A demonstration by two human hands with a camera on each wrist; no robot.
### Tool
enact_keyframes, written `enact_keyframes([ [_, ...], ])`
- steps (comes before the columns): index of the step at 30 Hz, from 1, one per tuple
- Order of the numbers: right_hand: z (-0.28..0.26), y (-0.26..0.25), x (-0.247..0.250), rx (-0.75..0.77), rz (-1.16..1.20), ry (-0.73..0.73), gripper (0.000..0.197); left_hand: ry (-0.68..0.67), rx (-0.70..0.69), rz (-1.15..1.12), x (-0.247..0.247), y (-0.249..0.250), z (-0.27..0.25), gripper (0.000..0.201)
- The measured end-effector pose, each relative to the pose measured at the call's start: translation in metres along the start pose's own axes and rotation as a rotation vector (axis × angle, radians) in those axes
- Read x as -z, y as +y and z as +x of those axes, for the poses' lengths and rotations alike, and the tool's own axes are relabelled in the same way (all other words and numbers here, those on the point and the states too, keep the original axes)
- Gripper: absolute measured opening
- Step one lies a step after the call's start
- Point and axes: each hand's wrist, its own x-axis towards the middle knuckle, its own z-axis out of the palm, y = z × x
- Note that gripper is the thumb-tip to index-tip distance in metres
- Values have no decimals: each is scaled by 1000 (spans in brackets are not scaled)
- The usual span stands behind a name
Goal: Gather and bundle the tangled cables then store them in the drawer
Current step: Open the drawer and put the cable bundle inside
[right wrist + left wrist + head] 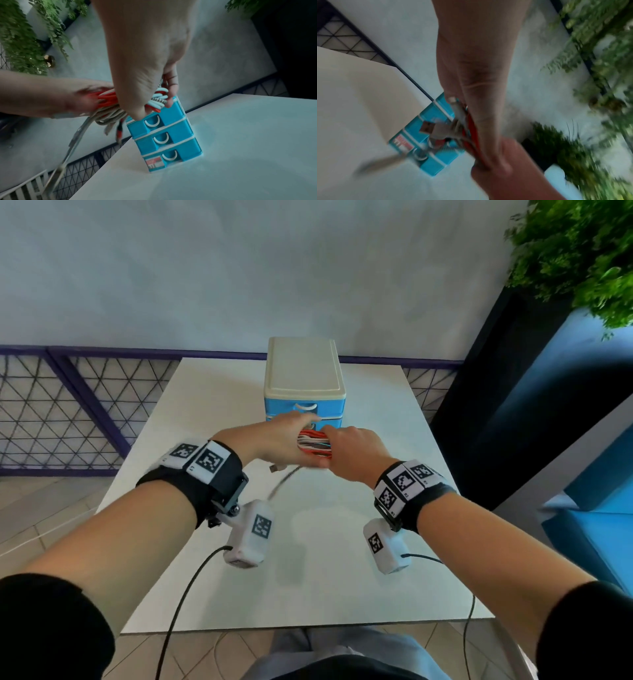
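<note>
We hold the bundle of cables [314, 444], red, white and braided, above the white table [359, 577], just near the blue drawer unit [305, 392] whose three drawers are closed. Our left hand [274, 440] grips its left end, our right hand [349, 451] curls round the right end. One loose cable end [284, 482] hangs down toward the table.

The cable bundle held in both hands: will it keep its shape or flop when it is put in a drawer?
Probably floppy: a loose end trails from the cable bundle to the table. The coils likely spring apart if the left hand or right hand lets go. It looks light; the drawers are shut.
</note>
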Motion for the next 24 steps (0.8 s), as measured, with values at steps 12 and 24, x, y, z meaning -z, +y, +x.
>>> enact_keyframes([
  [12, 57, 6, 8, -1, 5, -66, 49, 330, 83, 99, 47, -44, 54, 48],
  [24, 28, 1, 45, 83, 83, -315, 24, 224, -23, 336, 60, -54, 56, 59],
])
